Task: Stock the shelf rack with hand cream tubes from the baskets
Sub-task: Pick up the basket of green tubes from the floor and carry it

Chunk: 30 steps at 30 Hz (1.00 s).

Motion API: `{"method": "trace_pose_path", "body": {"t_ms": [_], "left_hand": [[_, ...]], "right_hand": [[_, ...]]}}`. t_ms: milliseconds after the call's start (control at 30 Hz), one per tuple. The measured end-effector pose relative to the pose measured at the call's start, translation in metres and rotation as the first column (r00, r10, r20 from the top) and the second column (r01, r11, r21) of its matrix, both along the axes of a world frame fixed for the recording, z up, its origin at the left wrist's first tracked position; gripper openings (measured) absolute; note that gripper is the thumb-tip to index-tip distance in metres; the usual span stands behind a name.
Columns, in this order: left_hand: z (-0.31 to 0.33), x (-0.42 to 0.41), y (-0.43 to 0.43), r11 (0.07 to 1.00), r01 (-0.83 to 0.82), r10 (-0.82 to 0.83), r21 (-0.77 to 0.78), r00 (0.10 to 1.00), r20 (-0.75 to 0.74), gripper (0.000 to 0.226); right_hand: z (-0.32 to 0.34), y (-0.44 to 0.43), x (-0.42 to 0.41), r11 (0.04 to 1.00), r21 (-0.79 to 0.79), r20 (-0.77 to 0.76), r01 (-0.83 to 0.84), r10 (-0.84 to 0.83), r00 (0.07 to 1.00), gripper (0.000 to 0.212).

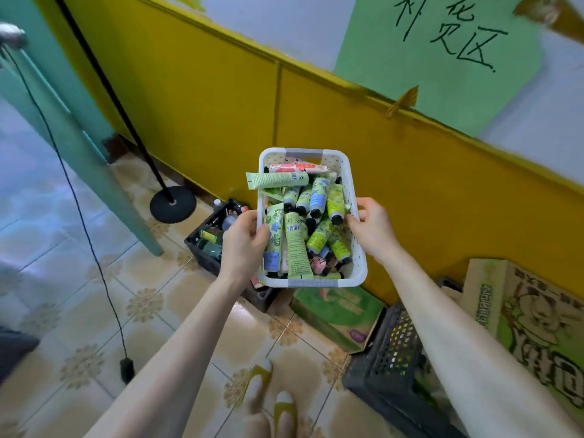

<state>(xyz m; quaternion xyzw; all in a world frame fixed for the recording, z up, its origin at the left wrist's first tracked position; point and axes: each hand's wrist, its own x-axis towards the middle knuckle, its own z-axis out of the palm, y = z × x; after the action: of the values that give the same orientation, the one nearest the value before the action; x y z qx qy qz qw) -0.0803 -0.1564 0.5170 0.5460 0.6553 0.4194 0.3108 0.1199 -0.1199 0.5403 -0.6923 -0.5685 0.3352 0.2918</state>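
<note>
A yellow wall panel (pixel 205 99) is seen above a tiled floor (pixel 158 311). At the right, a printed cardboard box (pixel 537 327) is stood just beside a black crate (pixel 388 358). A white perforated basket (pixel 356 248) is held in the air before the wall. Its left rim is gripped by the left hand (pixel 241 245) and its right rim by the right hand (pixel 369 226), with fingers curled over the edges. Hand cream tubes (pixel 295 245), mostly green, are heaped inside it.

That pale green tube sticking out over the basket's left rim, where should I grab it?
Pinch the pale green tube by the end overhanging the left rim of the white basket, coming from the left; that end hangs free, the rest lies across other tubes.
</note>
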Motion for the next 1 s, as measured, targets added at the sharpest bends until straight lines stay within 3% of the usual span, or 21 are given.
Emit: {"method": "trace_pose_path", "body": {"t_ms": [267,433,567,833,1000], "left_hand": [[0.020,-0.067,-0.071,0.974,-0.226,0.224,0.031,0.973,0.062,0.011],[0.031,-0.123,-0.129,0.928,-0.370,0.367,0.035,0.928,0.066,0.021],[0.034,-0.171,-0.182,0.883,-0.469,0.468,0.021,0.882,0.054,0.013],[0.035,-0.254,-0.303,0.753,-0.658,0.658,-0.009,0.753,0.023,0.012],[0.031,-0.286,-0.375,0.616,-0.787,0.787,-0.026,0.616,0.033,0.013]], "right_hand": [[0.025,-0.028,-0.077,0.963,0.052,0.043,-0.264,0.261,0.964,0.030],[0.033,-0.056,-0.147,0.897,0.074,0.060,-0.436,0.432,0.900,0.029],[0.034,-0.089,-0.208,0.838,0.079,0.066,-0.540,0.536,0.841,0.029],[0.025,-0.173,-0.329,0.707,0.062,0.037,-0.704,0.703,0.710,0.022],[0.018,-0.223,-0.395,0.569,0.047,0.005,-0.821,0.822,0.570,0.025]]}}
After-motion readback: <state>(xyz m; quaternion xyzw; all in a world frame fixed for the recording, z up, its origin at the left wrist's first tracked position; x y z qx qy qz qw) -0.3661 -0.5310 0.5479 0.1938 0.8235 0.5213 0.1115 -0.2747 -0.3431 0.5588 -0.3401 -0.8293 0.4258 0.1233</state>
